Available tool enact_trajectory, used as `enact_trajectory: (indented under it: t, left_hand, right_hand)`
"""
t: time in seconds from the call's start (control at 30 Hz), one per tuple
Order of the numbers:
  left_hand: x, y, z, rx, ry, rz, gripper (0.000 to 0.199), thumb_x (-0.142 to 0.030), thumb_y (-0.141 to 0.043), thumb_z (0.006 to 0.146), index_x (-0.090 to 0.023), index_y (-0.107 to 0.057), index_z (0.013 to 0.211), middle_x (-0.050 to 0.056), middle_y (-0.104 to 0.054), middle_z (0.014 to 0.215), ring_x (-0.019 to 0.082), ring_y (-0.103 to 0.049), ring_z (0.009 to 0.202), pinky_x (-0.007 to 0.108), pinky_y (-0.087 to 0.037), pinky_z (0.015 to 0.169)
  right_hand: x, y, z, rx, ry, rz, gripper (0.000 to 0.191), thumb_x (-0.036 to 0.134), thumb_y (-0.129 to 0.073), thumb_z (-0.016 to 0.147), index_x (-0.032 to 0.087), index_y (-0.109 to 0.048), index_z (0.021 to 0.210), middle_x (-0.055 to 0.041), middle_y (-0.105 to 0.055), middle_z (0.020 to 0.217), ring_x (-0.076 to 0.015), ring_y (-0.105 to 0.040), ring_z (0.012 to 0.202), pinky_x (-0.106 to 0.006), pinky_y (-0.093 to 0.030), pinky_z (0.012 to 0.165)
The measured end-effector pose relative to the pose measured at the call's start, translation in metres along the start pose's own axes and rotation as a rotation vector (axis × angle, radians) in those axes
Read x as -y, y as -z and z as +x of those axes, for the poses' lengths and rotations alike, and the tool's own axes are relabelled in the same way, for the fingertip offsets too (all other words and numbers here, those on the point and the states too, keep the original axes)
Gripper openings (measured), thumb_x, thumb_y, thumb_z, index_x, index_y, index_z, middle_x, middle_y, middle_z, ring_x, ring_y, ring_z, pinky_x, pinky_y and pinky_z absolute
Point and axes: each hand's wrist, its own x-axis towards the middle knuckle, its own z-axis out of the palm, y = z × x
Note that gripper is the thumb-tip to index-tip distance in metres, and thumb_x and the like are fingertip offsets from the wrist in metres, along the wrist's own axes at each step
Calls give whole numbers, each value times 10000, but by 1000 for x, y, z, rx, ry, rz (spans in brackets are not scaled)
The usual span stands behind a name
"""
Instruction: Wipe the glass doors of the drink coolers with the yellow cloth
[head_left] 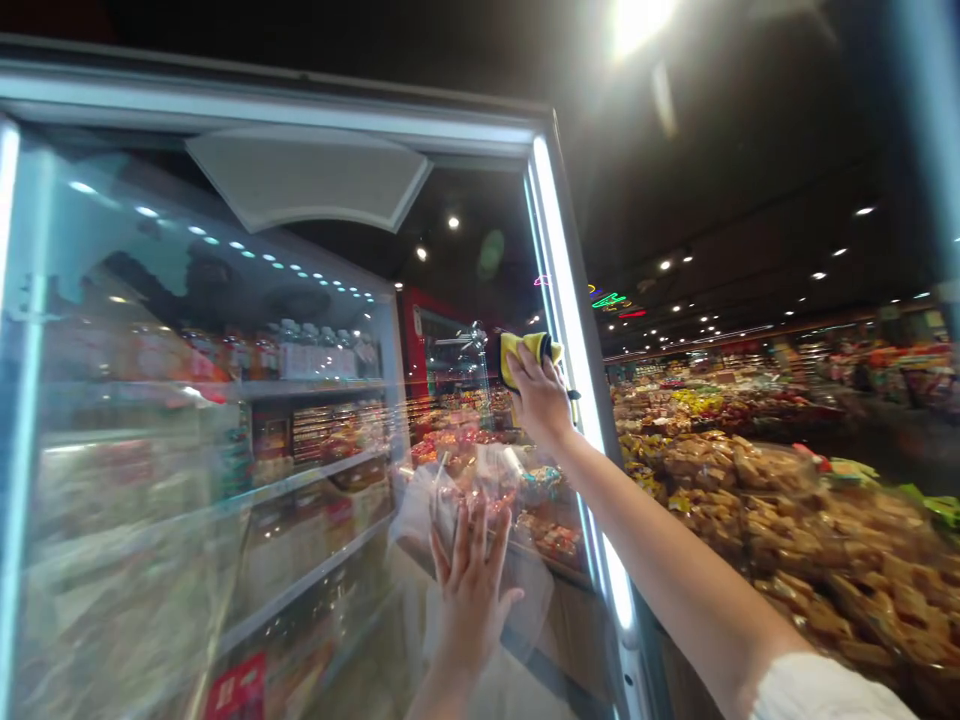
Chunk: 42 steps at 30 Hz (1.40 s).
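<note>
A glass door (pixel 330 300) with a bright lit frame fills the left and middle of the view. My right hand (pixel 541 400) presses a folded yellow cloth (pixel 517 358) with dark edging against the pane, close to the right lit strip (pixel 577 370) of the frame. The fingers are over the cloth, and the right arm reaches up from the lower right. Lower down, my left hand (pixel 471 565) lies on or just before the glass with its fingers spread and nothing in it. Reflections blur the area around it.
Behind the glass, shelves (pixel 300 480) carry bottles (pixel 322 350) and other goods, partly veiled by reflections. A pale curved panel (pixel 311 175) shows near the door's top. To the right, bagged snack-like goods (pixel 787 500) are heaped on a display beside the door's edge.
</note>
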Motion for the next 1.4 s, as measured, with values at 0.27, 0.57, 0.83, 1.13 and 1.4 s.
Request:
enact_trajectory:
  t: [0.27,0.57,0.83,1.13,1.4]
  left_hand:
    - [17,20,44,-33,-85,-46,1175,-693,-776,704,-342,-156,1639,117,-252,1695,422,-258,1544,723,-133,1221]
    - [19,2,46,-101,-70,-11,1167,-681,-775,707,-360,-148,1638,84,-289,1689,401,-288,1539,688,-200,1226]
    - [22,22,66,-136,-46,62,1024,-499,-730,836,-309,-135,1648,71,-270,1692,345,-188,1580,637,-74,1276]
    - [73,55,191,-237,-8,123,798,-544,-522,982,-304,-150,1645,89,-150,1723,372,-122,1586,686,-94,1245]
    - [93,66,202,-246,-31,176,836,-625,-537,951,-314,-179,1639,78,-148,1729,353,-150,1585,627,-143,1266]
  right_hand:
    - [-20,4,11,-3,-40,-68,713,87,-479,923,252,-351,1605,-78,-379,1652,-369,-464,1429,-545,-504,1092]
    - [-20,-2,54,13,218,-61,557,358,-441,1019,232,-445,1561,-32,-366,1663,-366,-448,1423,-537,-362,1210]
    - [-27,-6,164,-140,-65,40,589,333,-425,1003,207,-409,1578,-89,-416,1629,-417,-401,1441,-630,-394,1147]
    - [-42,4,170,-84,175,-102,585,324,-412,999,192,-417,1569,-80,-395,1642,-401,-429,1389,-580,-363,1151]
    - [-15,6,235,-88,139,-69,571,404,-377,1025,190,-438,1551,-63,-377,1649,-407,-402,1408,-581,-354,1144]
